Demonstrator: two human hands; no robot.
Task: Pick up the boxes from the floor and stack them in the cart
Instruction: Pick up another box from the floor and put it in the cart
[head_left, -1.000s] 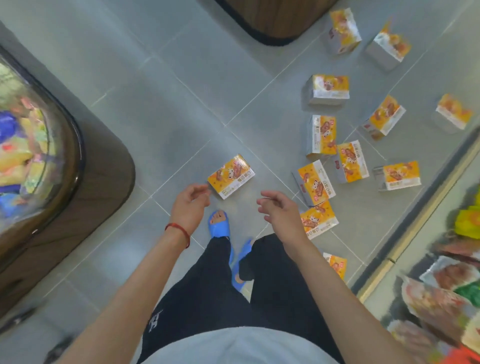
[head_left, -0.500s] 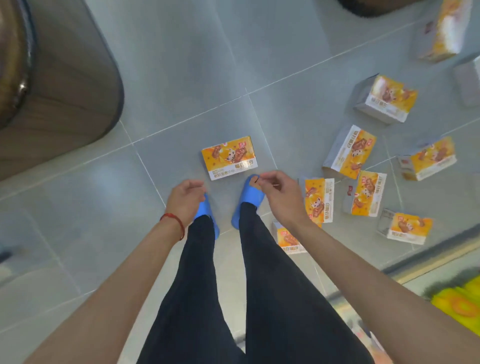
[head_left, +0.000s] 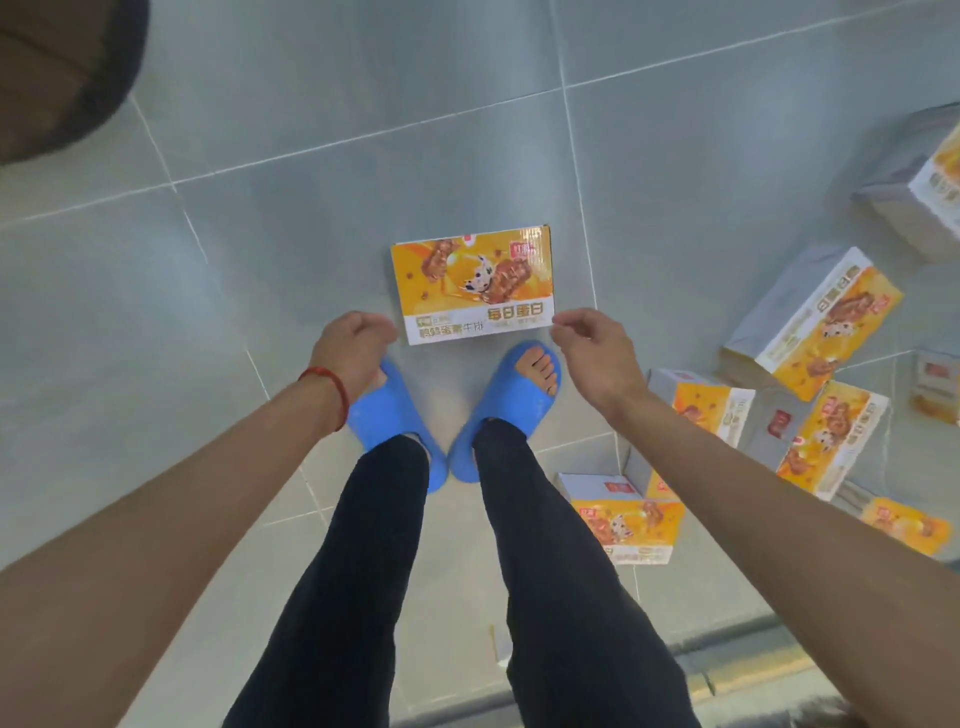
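An orange-and-white box (head_left: 471, 283) lies flat on the grey tiled floor just in front of my two blue slippers. My left hand (head_left: 354, 345), with a red string on its wrist, hovers at the box's near left corner with its fingers loosely curled, holding nothing. My right hand (head_left: 596, 349) hovers at the near right corner, fingers bent and apart, also holding nothing. Several more boxes of the same kind lie scattered at the right, the nearest (head_left: 626, 517) beside my right leg. No cart is in view.
A dark wooden rounded cabinet base (head_left: 62, 67) fills the top left corner. More boxes (head_left: 815, 317) crowd the floor at the right. A dark floor strip (head_left: 753, 670) runs along the bottom right.
The view has dropped closer to the floor and the box now looks larger. Both hands have moved forward and down to its near corners.
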